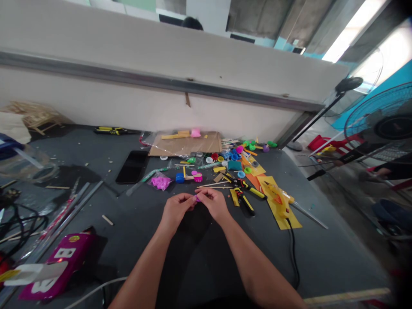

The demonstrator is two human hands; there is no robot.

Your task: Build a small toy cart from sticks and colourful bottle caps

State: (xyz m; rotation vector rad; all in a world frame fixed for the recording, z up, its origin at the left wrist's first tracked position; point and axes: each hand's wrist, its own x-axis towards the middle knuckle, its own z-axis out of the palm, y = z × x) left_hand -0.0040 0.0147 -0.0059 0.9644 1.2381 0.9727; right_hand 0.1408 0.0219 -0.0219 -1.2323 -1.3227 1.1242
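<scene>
Between my fingertips is a small purple piece point(198, 198), which looks like soft modelling clay. My left hand point(175, 211) pinches it from one side and my right hand point(215, 207) from the other, above the dark table. Most of the piece is hidden by the fingers. Just beyond my hands lies a small model with a blue block point(179, 177), a pink block point(198, 177) and yellow sticks. To its left rests a clear bag of purple clay point(161, 182).
Pliers point(246, 204) and a yellow glue gun point(283, 204) on yellow card lie to the right. Several coloured caps point(236, 154) and a cardboard sheet point(186, 146) are behind. A black phone point(132, 166) and a magenta power strip point(62, 266) lie left. A fan point(383, 124) stands right.
</scene>
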